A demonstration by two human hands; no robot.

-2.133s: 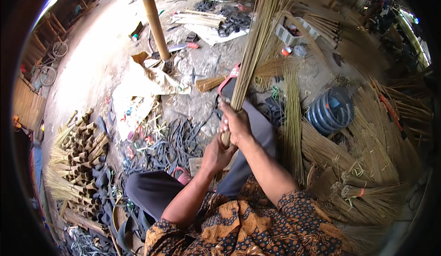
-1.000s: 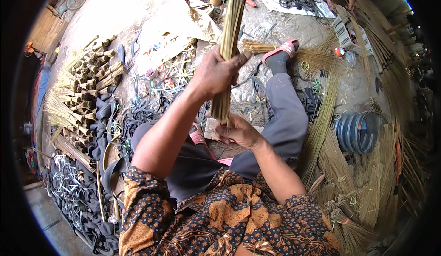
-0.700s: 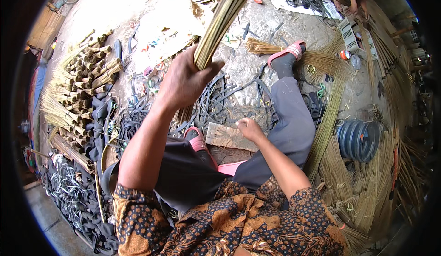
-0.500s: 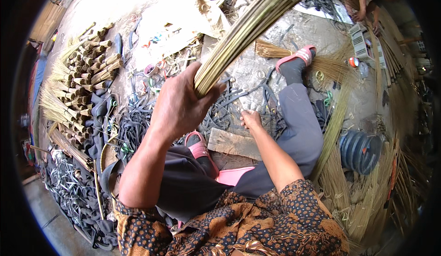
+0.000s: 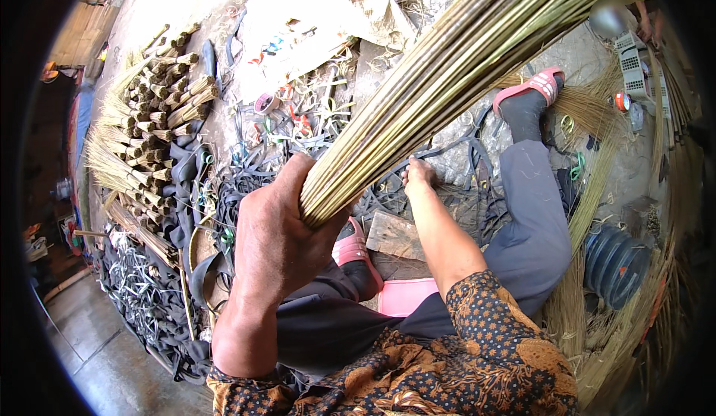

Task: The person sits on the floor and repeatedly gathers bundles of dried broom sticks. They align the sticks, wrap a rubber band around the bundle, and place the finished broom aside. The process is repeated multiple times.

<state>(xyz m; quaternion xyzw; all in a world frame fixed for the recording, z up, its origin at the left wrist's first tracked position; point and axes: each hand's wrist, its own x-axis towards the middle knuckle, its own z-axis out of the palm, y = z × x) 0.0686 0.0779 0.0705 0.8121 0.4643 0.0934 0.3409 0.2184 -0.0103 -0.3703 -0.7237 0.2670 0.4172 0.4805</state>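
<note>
My left hand is wrapped round the lower end of a thick bundle of thin palm-rib broom sticks. Raised toward me, the bundle slants up to the upper right, its far tips running to the frame edge. Lower and farther right, my right hand is closed near black rubber strips strewn over the floor. What it holds, if anything, is too small to tell. A wooden block lies below that hand, between my feet.
Tied stick bundles are stacked at the left above a heap of dark strips. Loose sticks and a ribbed dark container are on the right. My pink sandal rests near another bundle. Another person's hand shows at upper right.
My left hand has brought the stick bundle lower and closer, so it looks bigger. My view has swung a little to the left. My right hand stays closed over the strips.
</note>
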